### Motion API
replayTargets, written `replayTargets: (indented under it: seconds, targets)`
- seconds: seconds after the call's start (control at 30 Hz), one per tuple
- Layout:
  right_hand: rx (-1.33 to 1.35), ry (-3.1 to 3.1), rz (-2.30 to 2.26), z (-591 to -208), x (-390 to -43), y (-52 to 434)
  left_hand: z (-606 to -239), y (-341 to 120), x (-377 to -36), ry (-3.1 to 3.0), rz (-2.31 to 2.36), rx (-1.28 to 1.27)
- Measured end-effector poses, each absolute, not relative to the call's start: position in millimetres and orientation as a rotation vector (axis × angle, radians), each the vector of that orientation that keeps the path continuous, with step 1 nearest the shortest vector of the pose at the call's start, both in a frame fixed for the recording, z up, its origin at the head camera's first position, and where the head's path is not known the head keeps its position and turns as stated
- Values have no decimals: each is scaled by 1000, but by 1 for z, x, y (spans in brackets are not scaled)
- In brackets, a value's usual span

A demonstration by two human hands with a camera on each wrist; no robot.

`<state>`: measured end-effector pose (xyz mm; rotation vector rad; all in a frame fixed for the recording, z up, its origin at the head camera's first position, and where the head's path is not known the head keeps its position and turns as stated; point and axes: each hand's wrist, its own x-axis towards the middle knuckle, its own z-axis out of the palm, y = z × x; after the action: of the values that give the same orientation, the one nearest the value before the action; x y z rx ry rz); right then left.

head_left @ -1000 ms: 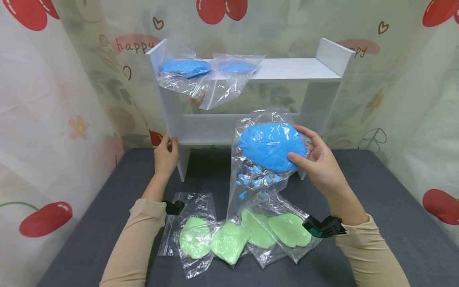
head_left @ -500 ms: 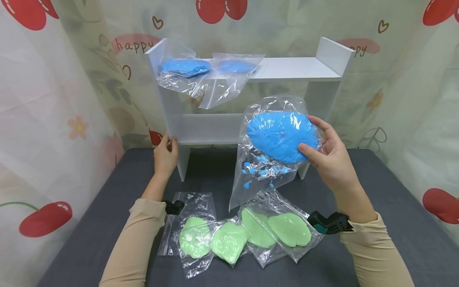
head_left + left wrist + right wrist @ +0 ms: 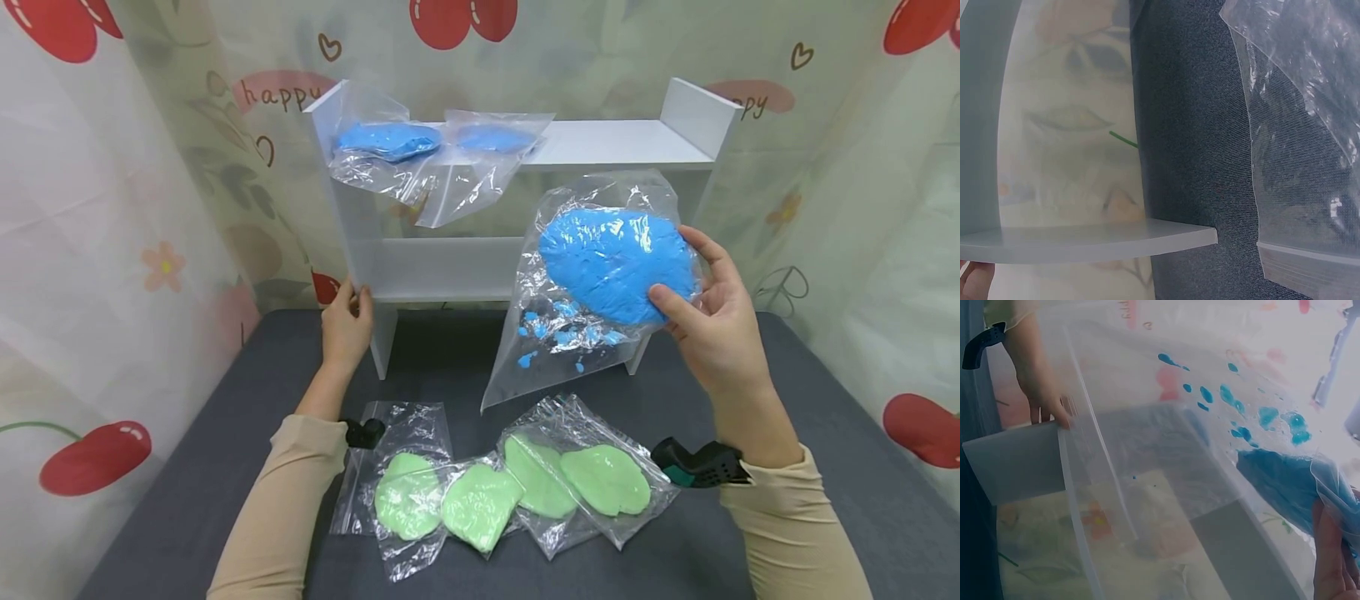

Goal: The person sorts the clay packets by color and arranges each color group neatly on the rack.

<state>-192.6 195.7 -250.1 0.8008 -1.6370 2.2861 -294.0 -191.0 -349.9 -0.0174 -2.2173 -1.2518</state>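
One clear bag (image 3: pixel 542 287), blue lump (image 3: pixel 615 258), scattered crumbs (image 3: pixel 564 338)

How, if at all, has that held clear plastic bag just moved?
Yes: the bag with the blue lump moved up and right against the white two-tier shelf.

A dark grey tablecloth (image 3: pixel 825 450) is spreading across the foreground, while a pale printed curtain (image 3: pixel 615 50) is hanging behind and along both sides. Glossy red cherries (image 3: pixel 97 458) are dotting it, handwritten-style "happy" lettering (image 3: pixel 285 95) is showing upper left, brown heart outlines (image 3: pixel 330 48) are sitting nearby, and an orange flower (image 3: pixel 165 266) is decorating the left panel.
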Motion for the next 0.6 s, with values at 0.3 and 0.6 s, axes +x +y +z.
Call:
replayTargets:
  seconds: [0.3, 0.6]
  targets:
    - [745, -1582, 2255, -245, -187, 195, -350, -191, -293, -2226, -1264, -8]
    - [745, -1525, 2279, -238, -187, 197, -351, -192, -295, -2230, -1269, -8]
